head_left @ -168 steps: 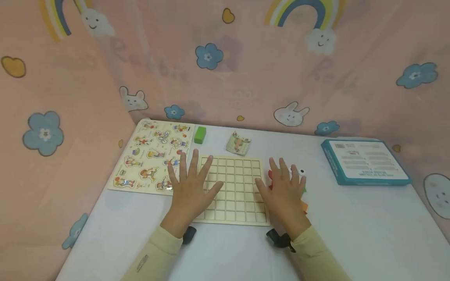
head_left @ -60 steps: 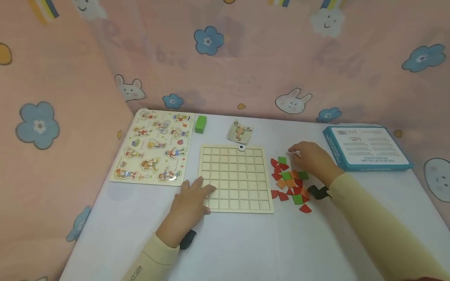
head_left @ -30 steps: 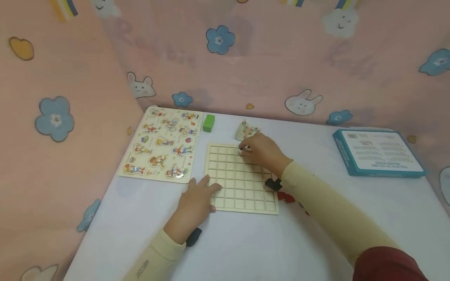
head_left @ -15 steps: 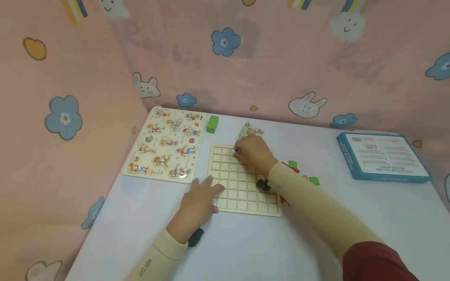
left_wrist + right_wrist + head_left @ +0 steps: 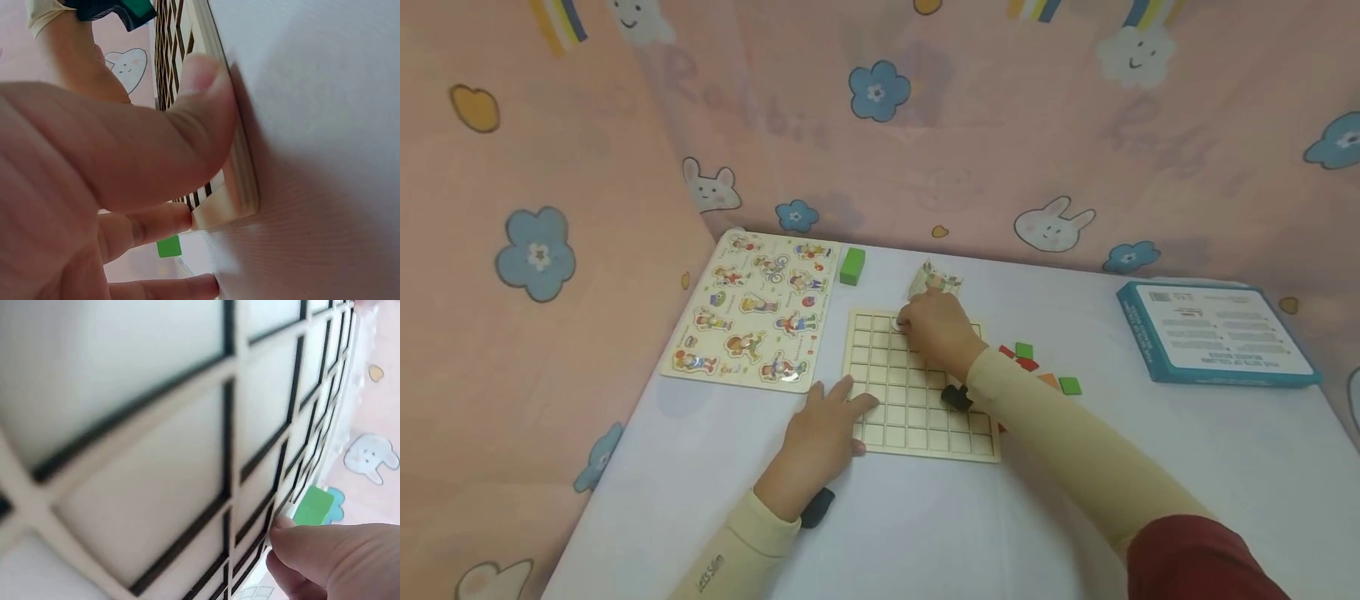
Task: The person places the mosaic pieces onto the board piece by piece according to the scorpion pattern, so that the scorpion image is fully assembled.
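I'm reading "Let's Slim" on the left sleeve (image 5: 733, 546); the print on the teal-edged box (image 5: 1221, 333), lying near the worktop's (image 5: 917, 525) far right corner, is coming through too blurred to read. Both hands are working apart. The left hand (image 5: 816, 437) is resting, fingers spread, on the near left corner of one wooden grid board (image 5: 917, 392), mid-worktop. The right hand (image 5: 943, 333) is pinching one small white piece (image 5: 897, 323) at that board's far edge, its fingers mostly hiding it. I'm counting two green tiles (image 5: 1070, 386), one orange tile (image 5: 1048, 381) and at least two red tiles (image 5: 1027, 364), the right forearm covering part of the group. Toward the worktop's far edge, one green block (image 5: 852, 267) is standing beside one figure puzzle board (image 5: 763, 329); one printed card (image 5: 946, 281) is showing only partly behind the right hand.
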Demonstrator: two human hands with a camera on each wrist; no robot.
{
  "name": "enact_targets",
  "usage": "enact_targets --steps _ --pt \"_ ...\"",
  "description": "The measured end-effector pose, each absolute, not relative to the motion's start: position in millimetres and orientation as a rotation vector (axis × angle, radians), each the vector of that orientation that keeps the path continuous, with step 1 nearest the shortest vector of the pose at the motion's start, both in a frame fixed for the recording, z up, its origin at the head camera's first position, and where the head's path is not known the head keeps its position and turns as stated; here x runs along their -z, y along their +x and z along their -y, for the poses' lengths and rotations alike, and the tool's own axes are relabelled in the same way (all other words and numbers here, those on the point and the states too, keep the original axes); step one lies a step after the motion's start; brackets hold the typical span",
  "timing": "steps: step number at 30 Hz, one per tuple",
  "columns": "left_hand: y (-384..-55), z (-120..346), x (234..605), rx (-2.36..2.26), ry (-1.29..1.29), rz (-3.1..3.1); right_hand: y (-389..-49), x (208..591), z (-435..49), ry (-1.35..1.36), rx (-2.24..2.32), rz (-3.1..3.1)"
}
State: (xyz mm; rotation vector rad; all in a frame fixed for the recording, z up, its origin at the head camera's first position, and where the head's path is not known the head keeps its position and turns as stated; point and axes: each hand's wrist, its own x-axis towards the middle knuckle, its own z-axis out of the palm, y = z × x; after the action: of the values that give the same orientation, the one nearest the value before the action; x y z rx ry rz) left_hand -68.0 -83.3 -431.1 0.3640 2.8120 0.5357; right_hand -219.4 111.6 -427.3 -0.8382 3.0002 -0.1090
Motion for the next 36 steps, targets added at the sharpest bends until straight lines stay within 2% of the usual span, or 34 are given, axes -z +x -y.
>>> enact_targets --steps 9,14,20,26,36 --pt "-67.7 83.5 433.8 -0.527 0.379 -2.832 -221.8 427.1 -118.2 -0.718 0.291 -2.940" --pt "-68.3 83.3 434.9 -0.528 0.388 -2.835 -224.0 418.5 -133.8 -0.536 0.500 -2.937" --pt "-69.0 84.1 433.2 -0.526 0.387 -2.831 -222.9 410.7 -155.6 -0.399 0.470 -2.922" --pt "-69.8 84.3 432.0 -0.511 0.380 -2.822 -219.9 419.4 -163.2 -0.427 0.447 -2.865" --pt "-69.4 83.2 431.5 -0.498 0.385 -2.833 -214.0 425.4 -162.6 -0.629 0.319 -2.951"
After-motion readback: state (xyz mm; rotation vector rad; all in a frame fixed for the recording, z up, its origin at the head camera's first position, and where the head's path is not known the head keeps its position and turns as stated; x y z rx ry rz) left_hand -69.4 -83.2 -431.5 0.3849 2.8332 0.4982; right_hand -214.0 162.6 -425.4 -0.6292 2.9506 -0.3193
